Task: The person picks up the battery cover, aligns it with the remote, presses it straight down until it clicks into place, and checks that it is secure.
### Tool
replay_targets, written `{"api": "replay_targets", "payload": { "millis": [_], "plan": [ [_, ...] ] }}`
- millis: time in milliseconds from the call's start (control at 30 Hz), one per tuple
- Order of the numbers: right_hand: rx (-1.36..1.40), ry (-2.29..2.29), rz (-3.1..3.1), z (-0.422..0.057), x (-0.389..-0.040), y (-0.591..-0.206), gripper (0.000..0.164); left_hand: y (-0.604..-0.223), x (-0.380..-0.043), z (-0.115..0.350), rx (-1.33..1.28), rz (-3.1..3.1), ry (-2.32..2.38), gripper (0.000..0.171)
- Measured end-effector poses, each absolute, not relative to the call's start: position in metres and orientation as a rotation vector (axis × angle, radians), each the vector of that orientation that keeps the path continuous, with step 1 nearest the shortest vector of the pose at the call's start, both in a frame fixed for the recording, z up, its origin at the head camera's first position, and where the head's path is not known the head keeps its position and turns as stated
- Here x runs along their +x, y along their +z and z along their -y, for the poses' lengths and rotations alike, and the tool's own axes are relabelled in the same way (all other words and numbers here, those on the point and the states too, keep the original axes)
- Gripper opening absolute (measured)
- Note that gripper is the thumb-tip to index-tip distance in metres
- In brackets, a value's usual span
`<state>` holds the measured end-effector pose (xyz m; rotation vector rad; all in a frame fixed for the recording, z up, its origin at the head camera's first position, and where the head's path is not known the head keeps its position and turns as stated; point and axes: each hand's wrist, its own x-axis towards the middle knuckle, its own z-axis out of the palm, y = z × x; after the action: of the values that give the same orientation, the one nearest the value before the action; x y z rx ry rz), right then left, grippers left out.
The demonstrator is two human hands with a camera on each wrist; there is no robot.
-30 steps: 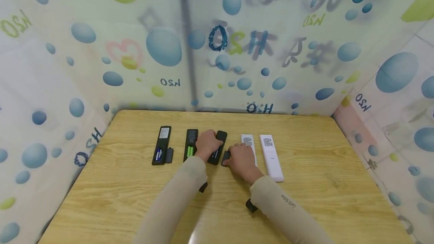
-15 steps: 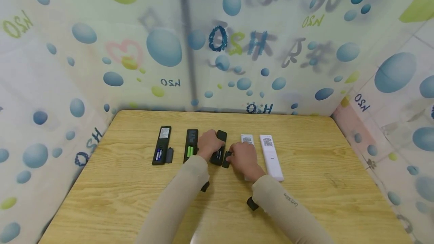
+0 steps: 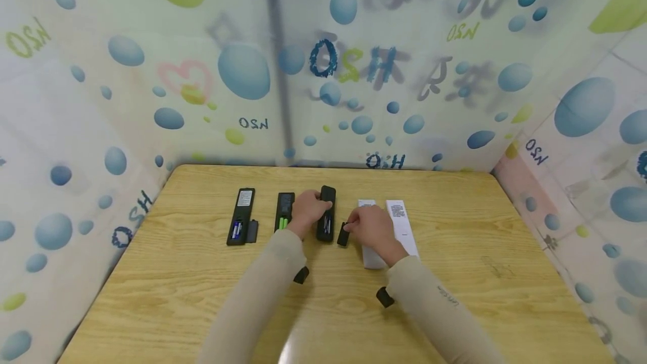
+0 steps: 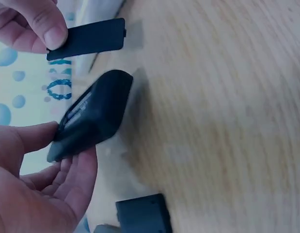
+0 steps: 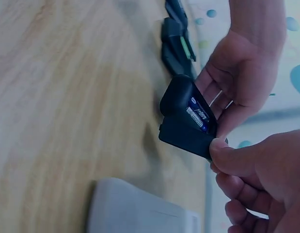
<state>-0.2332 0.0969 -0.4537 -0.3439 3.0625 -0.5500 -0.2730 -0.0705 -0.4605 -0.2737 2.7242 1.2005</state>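
Note:
My left hand grips a black remote control by its side, thumb on the back face and fingers beneath, as the left wrist view shows. The remote is tilted and held above the table. Its battery compartment is uncovered, and batteries lie inside it in the right wrist view. Just to the right, my right hand pinches a thin black battery cover at one end between thumb and fingers. In the left wrist view, cover and remote are apart.
On the wooden table, to the left, lie a black remote with blue batteries, its cover beside it, and another black remote with green batteries. Two white remotes, one partly under my right hand, another farther right, lie face down.
The black remote has shifted slightly away from me and stands straighter in my left hand. My right hand has moved a little right with the cover, which has turned and drawn away from the remote.

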Motion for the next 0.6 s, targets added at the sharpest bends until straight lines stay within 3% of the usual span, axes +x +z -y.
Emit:
{"api": "replay_targets", "payload": {
  "millis": [600],
  "plan": [
    [-0.405,-0.475,-3.073,-0.113,-0.226,-0.431,0.015,-0.46,-0.263,0.076,-0.131,-2.393,1.7,0.051]
  ]
}}
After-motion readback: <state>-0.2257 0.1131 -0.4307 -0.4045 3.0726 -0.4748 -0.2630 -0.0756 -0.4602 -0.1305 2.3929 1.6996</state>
